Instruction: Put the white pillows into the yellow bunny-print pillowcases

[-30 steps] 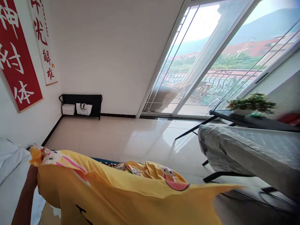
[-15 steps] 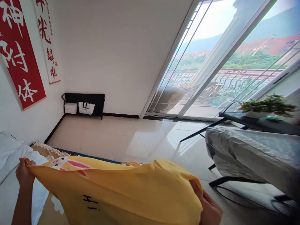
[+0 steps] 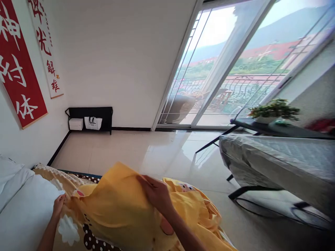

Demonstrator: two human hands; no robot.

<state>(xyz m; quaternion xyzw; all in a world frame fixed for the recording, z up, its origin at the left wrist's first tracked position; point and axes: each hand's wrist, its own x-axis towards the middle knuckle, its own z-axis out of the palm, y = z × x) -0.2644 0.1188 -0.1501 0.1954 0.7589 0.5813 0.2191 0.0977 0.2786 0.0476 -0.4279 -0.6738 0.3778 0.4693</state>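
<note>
A yellow bedding cover [image 3: 120, 202] with rabbit prints and dark lettering stretches between my two hands above the bed. My left hand [image 3: 59, 205] is closed on its left edge, beside the white pillow [image 3: 28, 205]. Farther right, my right hand [image 3: 155, 191] grips a raised fold of the cover. More of the yellow fabric lies bunched under and beyond my right forearm. Beneath it shows a tan patterned bed sheet [image 3: 61, 240] with white cloud shapes and brown polka dots.
A plastic-wrapped sofa or seat [image 3: 272, 160] stands at right, close to a black table [image 3: 295, 129] bearing a potted plant [image 3: 274, 109]. Tiled floor [image 3: 125, 146] runs toward the glass sliding door [image 3: 209, 69]. A black bench [image 3: 102, 111] holds a white bag and box.
My right hand has moved left and up across the cover, folding it over. My left hand has shifted right, away from the pillow. The view has turned slightly right.
</note>
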